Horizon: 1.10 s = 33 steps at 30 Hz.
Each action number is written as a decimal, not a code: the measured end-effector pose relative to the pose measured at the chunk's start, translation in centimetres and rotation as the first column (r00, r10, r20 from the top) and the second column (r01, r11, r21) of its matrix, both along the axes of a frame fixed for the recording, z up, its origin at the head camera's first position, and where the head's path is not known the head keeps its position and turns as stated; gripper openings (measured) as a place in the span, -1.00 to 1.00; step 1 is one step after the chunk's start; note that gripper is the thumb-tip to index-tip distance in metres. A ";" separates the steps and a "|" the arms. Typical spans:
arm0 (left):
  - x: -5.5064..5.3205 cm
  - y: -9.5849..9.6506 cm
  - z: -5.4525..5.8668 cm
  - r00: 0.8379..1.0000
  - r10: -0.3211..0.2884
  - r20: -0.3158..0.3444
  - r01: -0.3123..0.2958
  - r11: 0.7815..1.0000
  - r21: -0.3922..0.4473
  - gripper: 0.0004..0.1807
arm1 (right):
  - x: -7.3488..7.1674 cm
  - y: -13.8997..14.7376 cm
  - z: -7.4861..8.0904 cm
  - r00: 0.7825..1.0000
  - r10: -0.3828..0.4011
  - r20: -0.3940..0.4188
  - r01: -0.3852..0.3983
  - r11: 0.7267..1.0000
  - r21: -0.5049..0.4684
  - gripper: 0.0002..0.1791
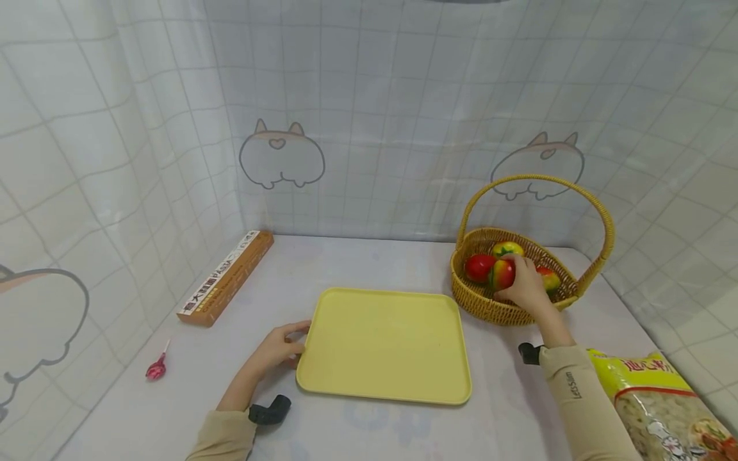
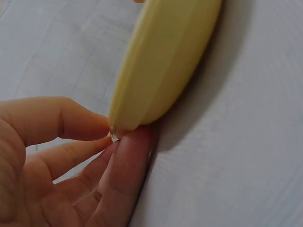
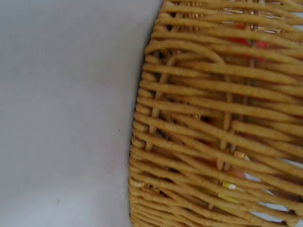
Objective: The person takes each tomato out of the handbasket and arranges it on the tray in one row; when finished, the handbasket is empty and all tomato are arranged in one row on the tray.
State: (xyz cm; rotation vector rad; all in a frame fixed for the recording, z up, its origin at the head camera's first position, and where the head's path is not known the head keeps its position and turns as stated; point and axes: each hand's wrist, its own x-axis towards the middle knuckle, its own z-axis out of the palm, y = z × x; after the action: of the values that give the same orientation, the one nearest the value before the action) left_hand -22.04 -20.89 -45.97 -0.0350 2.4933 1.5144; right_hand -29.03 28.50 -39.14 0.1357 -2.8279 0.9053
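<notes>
My right hand (image 1: 523, 285) reaches into a wicker basket (image 1: 490, 312) and grips a red-and-yellow fruit (image 1: 503, 274) with a green patch; its exact kind is unclear. Around it in the basket lie a red fruit (image 1: 478, 267), a yellow fruit (image 1: 507, 248) and another red, yellow and green fruit (image 1: 549, 279). The right wrist view shows only the woven basket side (image 3: 213, 109) and the table, with that hand out of sight. At the left edge of a yellow tray (image 1: 383, 346), my left hand (image 1: 279, 346) pinches the rim between thumb and fingers, as the left wrist view shows.
A long brown pasta box (image 1: 227, 278) lies at the back left. Nearer on that side is a pink lollipop (image 1: 156, 368). At the front right, a yellow bag (image 1: 657, 397) lies partly behind the right sleeve. The basket's tall handle (image 1: 605, 224) arches overhead.
</notes>
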 end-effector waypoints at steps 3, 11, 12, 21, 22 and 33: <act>0.0 0.1 -0.1 1.000 0.002 0.006 -0.002 1.000 0.009 -0.33 | 0.0 -0.2 0.0 0.999 -0.021 -0.035 0.019 0.997 -0.073 -0.12; -0.1 0.1 0.0 1.000 0.005 0.008 -0.005 1.000 0.021 -0.33 | -0.2 -0.9 0.5 0.997 -0.049 -0.064 0.023 0.933 -0.360 -0.05; -0.1 0.1 0.0 1.000 0.003 0.007 -0.003 1.000 0.024 -0.33 | -0.2 -0.9 0.5 0.996 -0.053 -0.065 0.025 0.924 -0.381 -0.03; 0.0 0.0 -0.1 1.000 0.002 0.002 -0.002 1.000 0.030 -0.34 | 0.3 -1.5 0.9 0.999 -0.046 -0.027 0.030 0.907 -0.421 0.02; 0.0 0.0 -0.2 1.000 -0.001 0.001 0.001 1.000 0.031 -0.34 | 0.4 -1.6 1.0 0.999 -0.042 -0.030 0.025 0.902 -0.432 0.01; 0.0 -0.1 -0.2 1.000 -0.006 -0.002 0.006 0.999 0.040 -0.34 | 0.8 -2.5 0.6 1.000 0.002 0.003 0.000 0.865 -0.502 0.02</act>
State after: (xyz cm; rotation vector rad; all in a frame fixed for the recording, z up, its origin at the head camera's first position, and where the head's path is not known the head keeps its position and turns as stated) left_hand -22.01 -20.99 -46.15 -0.0190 2.4612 1.5621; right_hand -28.28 25.96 -38.55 0.0652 -2.4855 1.6031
